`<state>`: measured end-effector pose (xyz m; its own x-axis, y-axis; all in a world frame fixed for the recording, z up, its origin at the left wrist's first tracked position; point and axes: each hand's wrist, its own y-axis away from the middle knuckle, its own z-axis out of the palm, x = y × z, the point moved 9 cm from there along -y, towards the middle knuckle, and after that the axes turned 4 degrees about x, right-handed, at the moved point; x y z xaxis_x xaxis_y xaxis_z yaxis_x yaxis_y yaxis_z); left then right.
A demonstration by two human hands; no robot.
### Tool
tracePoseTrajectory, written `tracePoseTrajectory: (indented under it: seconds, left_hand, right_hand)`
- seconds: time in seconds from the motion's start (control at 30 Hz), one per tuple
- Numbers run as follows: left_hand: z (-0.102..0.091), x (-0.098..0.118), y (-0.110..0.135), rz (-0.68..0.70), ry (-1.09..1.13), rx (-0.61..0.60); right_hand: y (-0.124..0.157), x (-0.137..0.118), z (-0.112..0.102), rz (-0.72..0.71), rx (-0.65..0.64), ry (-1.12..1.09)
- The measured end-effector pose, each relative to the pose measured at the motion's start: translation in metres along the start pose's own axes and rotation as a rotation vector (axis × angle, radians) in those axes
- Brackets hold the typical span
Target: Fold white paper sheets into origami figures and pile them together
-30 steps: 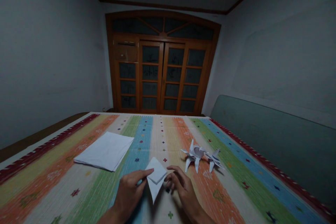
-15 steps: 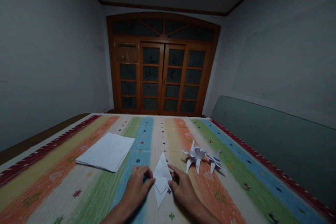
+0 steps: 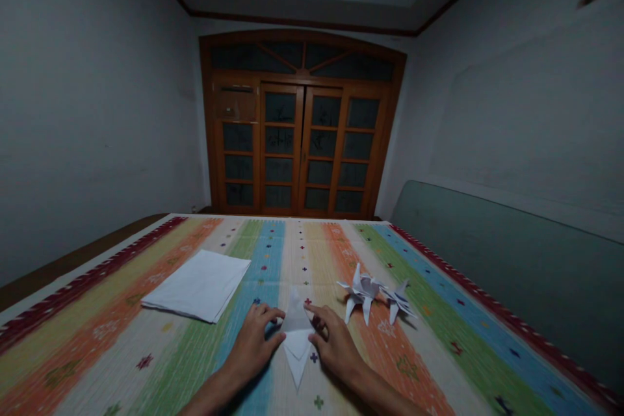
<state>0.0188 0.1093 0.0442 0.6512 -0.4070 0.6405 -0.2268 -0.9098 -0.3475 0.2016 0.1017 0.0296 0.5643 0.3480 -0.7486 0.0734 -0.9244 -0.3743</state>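
A white sheet of paper folded into a long diamond [image 3: 297,342] stands out between my hands near the table's front, its lower point toward me and a flap folded across its middle. My left hand [image 3: 256,338] pinches its left edge between thumb and forefinger. From the other side my right hand [image 3: 334,341] grips the right edge, with the forefinger reaching further up the paper. The upper half looks shaded and tilted up a little. Several pointed folded-paper figures [image 3: 365,292] sit to the right, apart from my hands.
A stack of white paper sheets [image 3: 199,286] lies on the left of the striped tablecloth [image 3: 185,364]. A grey-green padded backrest [image 3: 487,247] runs along the right side of the table. Wooden glazed doors [image 3: 302,143] stand beyond the far edge.
The upper half of the folded paper has tilted and turned slightly left, and its lower point has swung a little right. Both hands keep hold of its edges.
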Motion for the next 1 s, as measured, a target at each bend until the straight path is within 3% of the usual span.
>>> tracePoseTrajectory:
  seconds: [0.4, 0.77, 1.0]
  left_hand:
    - [0.0, 0.002, -0.007, 0.062, -0.005, -0.113]
    - [0.01, -0.003, -0.028, -0.021, -0.103, -0.197]
    - [0.006, 0.0, -0.024, 0.064, -0.084, -0.24]
  right_hand:
    - [-0.009, -0.019, -0.001, -0.158, -0.161, 0.032]
    - [-0.022, -0.007, 0.009, -0.052, -0.083, 0.063]
    - [-0.023, -0.009, 0.007, -0.091, -0.065, 0.0]
